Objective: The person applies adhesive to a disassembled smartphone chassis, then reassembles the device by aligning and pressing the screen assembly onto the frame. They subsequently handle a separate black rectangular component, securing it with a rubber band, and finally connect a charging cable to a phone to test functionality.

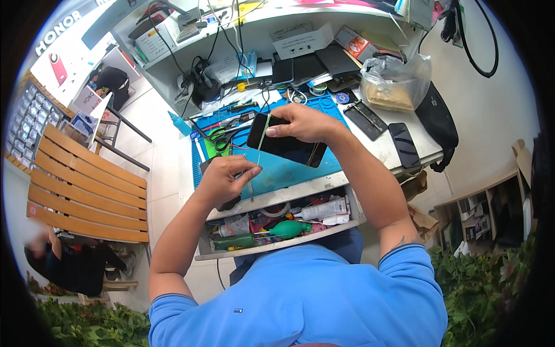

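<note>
My right hand (303, 121) grips a black phone (286, 146) from above, holding it over the blue work mat (283, 170). A thin rubber band (261, 139) runs across the phone's left end and stretches down to my left hand (228, 176), whose thumb and fingers pinch its lower end. Another band crosses the phone near its right end. My left hand sits below and left of the phone, just above the desk's front edge.
An open drawer (277, 222) under the desk holds a green blower, tubes and tools. Phones (403, 144), a clear bag (396, 81), boxes and cables crowd the desk and shelf. A wooden bench (87, 191) stands at left; a person sits beyond it.
</note>
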